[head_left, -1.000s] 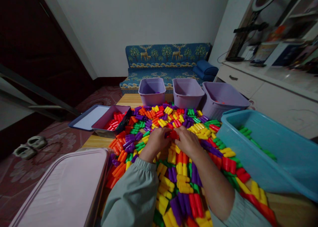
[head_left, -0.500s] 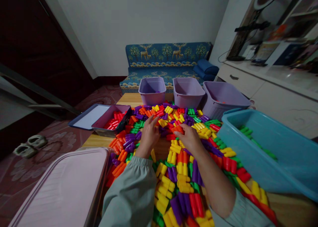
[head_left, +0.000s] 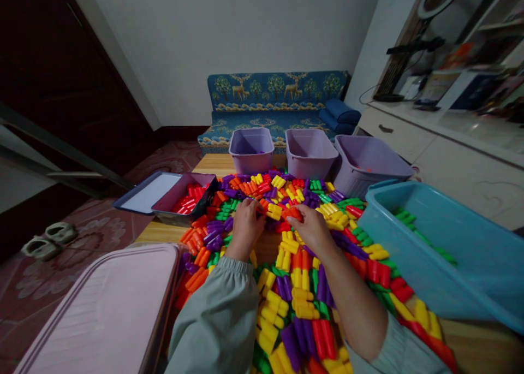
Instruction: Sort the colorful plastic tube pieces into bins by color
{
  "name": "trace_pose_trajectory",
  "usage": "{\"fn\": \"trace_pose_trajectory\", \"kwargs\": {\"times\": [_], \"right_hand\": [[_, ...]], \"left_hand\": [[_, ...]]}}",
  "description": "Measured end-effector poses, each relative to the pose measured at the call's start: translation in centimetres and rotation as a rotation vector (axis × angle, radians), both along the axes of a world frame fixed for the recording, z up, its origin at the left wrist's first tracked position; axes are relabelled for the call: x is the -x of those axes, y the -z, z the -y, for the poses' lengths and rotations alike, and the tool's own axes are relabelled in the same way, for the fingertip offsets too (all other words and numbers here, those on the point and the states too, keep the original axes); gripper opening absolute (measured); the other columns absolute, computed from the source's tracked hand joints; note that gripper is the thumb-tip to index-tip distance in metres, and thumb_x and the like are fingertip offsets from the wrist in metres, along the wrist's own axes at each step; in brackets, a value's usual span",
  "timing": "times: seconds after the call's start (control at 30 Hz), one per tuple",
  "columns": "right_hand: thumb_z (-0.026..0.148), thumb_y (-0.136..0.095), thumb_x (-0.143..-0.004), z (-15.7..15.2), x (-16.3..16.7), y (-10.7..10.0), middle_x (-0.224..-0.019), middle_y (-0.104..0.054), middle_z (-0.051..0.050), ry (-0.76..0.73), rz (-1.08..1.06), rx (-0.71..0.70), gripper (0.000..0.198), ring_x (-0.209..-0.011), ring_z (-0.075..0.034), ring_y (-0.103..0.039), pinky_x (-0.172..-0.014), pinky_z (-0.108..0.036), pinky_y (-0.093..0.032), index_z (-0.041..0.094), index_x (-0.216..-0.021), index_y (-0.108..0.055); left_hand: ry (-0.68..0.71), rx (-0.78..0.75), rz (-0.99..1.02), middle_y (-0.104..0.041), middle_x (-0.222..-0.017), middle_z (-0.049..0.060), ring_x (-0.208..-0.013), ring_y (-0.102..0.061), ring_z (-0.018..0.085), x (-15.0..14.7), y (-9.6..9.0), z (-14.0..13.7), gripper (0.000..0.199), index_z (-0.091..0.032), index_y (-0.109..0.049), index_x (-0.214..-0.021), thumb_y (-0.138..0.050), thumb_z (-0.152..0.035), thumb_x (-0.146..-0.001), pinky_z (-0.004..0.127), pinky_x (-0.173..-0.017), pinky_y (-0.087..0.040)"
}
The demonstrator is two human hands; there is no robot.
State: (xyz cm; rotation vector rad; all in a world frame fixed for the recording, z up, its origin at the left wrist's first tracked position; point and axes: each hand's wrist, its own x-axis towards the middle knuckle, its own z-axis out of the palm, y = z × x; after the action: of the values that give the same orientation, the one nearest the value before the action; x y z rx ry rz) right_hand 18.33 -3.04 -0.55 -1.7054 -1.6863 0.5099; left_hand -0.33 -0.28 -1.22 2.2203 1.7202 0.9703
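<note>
Colourful ridged plastic building pieces (head_left: 303, 295) in yellow, red, orange, purple and green cover the wooden table. My left hand (head_left: 246, 225) is bent down among them, its fingers curled together; what sits under the fingertips is hidden, with a bit of orange and purple showing beside them. A few centimetres to its right, my right hand (head_left: 311, 227) pinches an orange piece (head_left: 293, 214) between thumb and fingers. Between the two hands lies a yellow piece (head_left: 274, 211).
Three lilac bins (head_left: 251, 158) line the table's far side. A teal tub (head_left: 434, 275) with green pieces stands at right. An open box (head_left: 176, 214) holds red pieces at left, behind a pink-lidded container (head_left: 102, 308). Beyond is a blue patterned sofa (head_left: 274, 112).
My left hand has drawn slightly back and down, and its outstretched fingers have curled in. My right hand stays in place with the orange piece.
</note>
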Motion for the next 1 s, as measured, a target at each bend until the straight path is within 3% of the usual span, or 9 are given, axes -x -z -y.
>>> {"fn": "trace_pose_trajectory", "kwargs": {"times": [0.13,0.23,0.3,0.37,0.53,0.67,0.73,0.83,1.0], "right_hand": [[0.034,-0.06,-0.081,0.0,0.0,0.0,-0.079,-0.07,-0.002,-0.004,-0.044,-0.003,0.018,-0.075,-0.018,-0.062,-0.068,-0.025,-0.045,0.02,-0.089,-0.068],[0.033,-0.06,-0.081,-0.1,0.1,0.1,-0.079,-0.07,-0.002,0.0,-0.062,0.0,0.018,-0.074,-0.018,-0.062,-0.068,-0.025,-0.046,0.019,-0.089,-0.069],[0.034,-0.061,-0.08,-0.1,0.1,0.1,-0.077,-0.069,-0.002,0.006,-0.07,-0.002,0.018,-0.073,-0.017,-0.062,-0.067,-0.025,-0.046,0.019,-0.088,-0.069],[0.035,-0.062,-0.08,-0.1,0.1,0.1,-0.075,-0.069,-0.002,0.01,-0.079,-0.009,0.019,-0.072,-0.017,-0.061,-0.066,-0.025,-0.046,0.019,-0.087,-0.069],[0.035,-0.064,-0.078,-0.1,0.1,0.2,-0.073,-0.068,-0.001,0.028,-0.134,-0.031,0.019,-0.071,-0.017,-0.061,-0.064,-0.025,-0.046,0.02,-0.085,-0.07],[0.04,-0.066,-0.076,-0.4,0.2,0.6,-0.071,-0.068,-0.002,-0.009,-0.318,-0.057,0.025,-0.069,-0.018,-0.061,-0.063,-0.026,-0.047,0.017,-0.081,-0.071],[0.043,-0.067,-0.075,-0.5,0.2,0.5,-0.074,-0.07,-0.003,-0.054,-0.472,-0.051,0.03,-0.07,-0.019,-0.062,-0.063,-0.027,-0.048,0.015,-0.084,-0.072],[0.046,-0.07,-0.073,-0.2,0.3,-0.4,-0.087,-0.072,-0.006,-0.113,-0.66,-0.039,0.037,-0.077,-0.02,-0.065,-0.07,-0.03,-0.051,0.014,-0.092,-0.072],[0.039,-0.07,-0.077,0.6,0.6,-2.3,-0.122,-0.065,-0.008,-0.286,-0.648,-0.131,0.029,-0.111,-0.022,-0.061,-0.094,-0.034,-0.048,0.019,-0.098,-0.075]], "left_hand": [[-0.032,0.023,0.019,-0.064,-0.086,0.009,-0.088,-0.06,0.023,-0.2,-0.3,0.0,0.018,-0.016,-0.066,-0.079,-0.053,-0.005,-0.074,0.035,-0.084,-0.048],[-0.037,-0.041,0.069,-0.064,-0.112,0.013,-0.107,-0.059,0.025,-0.4,-0.1,0.1,0.042,-0.014,-0.065,-0.109,-0.051,-0.002,-0.072,0.038,-0.094,-0.047],[0.041,-0.075,0.05,-0.056,-0.133,0.015,-0.124,-0.051,0.027,-0.7,0.3,0.1,0.058,-0.014,-0.057,-0.128,-0.051,-0.001,-0.072,0.042,-0.105,-0.041],[0.132,-0.07,0.001,-0.054,-0.139,0.013,-0.131,-0.046,0.027,-0.8,0.8,0.1,0.062,-0.016,-0.055,-0.134,-0.05,-0.002,-0.073,0.045,-0.11,-0.036],[0.116,-0.017,0.034,-0.068,-0.118,0.011,-0.113,-0.06,0.026,-0.9,0.9,0.0,0.051,-0.017,-0.068,-0.118,-0.049,-0.001,-0.073,0.041,-0.1,-0.044],[0.022,0.039,0.36,-0.074,-0.1,0.01,-0.092,-0.066,0.023,-1.1,-0.2,-0.1,0.029,-0.014,-0.071,-0.103,-0.057,-0.015,-0.078,0.034,-0.084,-0.05],[0.09,0.154,0.605,-0.073,-0.088,0.007,-0.08,-0.065,0.02,-1.2,-0.7,-0.1,0.022,-0.013,-0.069,-0.094,-0.063,-0.026,-0.077,0.029,-0.073,-0.05],[0.273,0.388,0.901,-0.067,-0.071,0.003,-0.062,-0.058,0.013,-1.4,-1.3,0.1,0.03,-0.013,-0.066,-0.085,-0.067,-0.041,-0.075,0.023,-0.059,-0.044],[0.363,0.517,1.017,-0.054,-0.059,-0.002,-0.05,-0.045,0.008,-1.4,-1.7,0.5,0.038,-0.014,-0.061,-0.073,-0.066,-0.051,-0.075,0.021,-0.048,-0.034]]}}
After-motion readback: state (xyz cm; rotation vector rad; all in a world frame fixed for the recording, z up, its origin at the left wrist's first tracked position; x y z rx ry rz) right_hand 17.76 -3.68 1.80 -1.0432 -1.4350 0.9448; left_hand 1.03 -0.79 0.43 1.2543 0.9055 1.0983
